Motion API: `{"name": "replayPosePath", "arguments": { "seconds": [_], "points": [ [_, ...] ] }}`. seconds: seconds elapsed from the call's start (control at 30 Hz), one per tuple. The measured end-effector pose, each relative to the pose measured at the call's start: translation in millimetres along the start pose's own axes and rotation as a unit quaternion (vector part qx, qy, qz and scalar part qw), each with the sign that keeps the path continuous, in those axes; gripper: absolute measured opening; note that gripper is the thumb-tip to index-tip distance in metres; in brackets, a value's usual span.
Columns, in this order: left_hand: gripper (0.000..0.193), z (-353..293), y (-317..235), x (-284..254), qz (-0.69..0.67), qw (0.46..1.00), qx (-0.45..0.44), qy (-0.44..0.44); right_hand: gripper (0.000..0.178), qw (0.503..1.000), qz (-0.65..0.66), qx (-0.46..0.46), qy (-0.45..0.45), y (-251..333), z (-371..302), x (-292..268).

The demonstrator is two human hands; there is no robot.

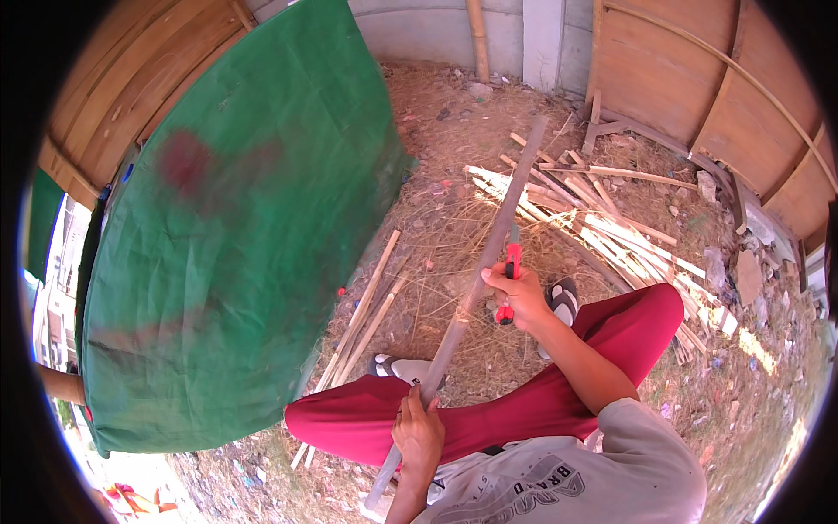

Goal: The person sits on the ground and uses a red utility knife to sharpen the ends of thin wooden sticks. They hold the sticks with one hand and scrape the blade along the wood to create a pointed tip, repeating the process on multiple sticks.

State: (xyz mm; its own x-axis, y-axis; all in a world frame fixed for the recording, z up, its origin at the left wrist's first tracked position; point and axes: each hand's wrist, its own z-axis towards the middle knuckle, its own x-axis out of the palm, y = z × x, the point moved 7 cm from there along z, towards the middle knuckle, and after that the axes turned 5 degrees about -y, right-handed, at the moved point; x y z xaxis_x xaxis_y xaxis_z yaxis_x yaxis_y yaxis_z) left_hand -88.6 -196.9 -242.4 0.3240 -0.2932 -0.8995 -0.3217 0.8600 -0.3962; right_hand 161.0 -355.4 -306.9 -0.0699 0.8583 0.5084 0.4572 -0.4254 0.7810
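Observation:
A long greyish bamboo pole (511,196) slants across my lap, from beside my left hip to well beyond my knees. My left hand (419,432) is wrapped round its near part, by my left thigh. Farther up, my right hand (525,299) is closed on a hand tool with a red-and-black handle (513,255). A short greyish blade (514,234) shows past that handle, close to the pole; its exact kind cannot be told. My right thumb lies against the pole. A pale worn patch (461,316) marks the pole between my hands.
Split bamboo strips (602,218) lie heaped ahead on the right, and several more (367,306) lie left of my feet. A large green sheet (253,218) stands at the left. Wooden panels (663,70) and a grey wall (419,35) enclose the littered dirt ground.

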Motion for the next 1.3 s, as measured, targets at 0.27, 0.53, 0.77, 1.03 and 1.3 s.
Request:
{"name": "replayPosePath", "arguments": {
  "seconds": [0.27, 0.53, 0.77, 1.03, 1.3],
  "points": [
    [0.029, -8, 19, 16, -0.137, 0.988, -0.024, 0.063, 0.030, 0.936, -0.309, -0.166, -0.033, 37, -4, -1],
    [0.035, -10, 22, 19, -0.293, 0.935, -0.111, 0.168, 0.034, 0.737, -0.585, -0.317, 0.120, 60, -50, 48],
    [0.031, -14, 33, 35, -0.278, 0.932, -0.137, 0.190, 0.033, 0.689, -0.605, -0.366, 0.160, 19, -46, 50],
    [0.030, -22, 36, 38, -0.202, 0.947, -0.155, 0.198, 0.040, 0.656, -0.644, -0.366, 0.144, 3, -46, 48],
    [0.036, -60, 48, 44, -0.206, 0.934, -0.161, 0.245, 0.040, 0.649, -0.706, -0.273, 0.078, 4, -8, 29]
  ]
}}
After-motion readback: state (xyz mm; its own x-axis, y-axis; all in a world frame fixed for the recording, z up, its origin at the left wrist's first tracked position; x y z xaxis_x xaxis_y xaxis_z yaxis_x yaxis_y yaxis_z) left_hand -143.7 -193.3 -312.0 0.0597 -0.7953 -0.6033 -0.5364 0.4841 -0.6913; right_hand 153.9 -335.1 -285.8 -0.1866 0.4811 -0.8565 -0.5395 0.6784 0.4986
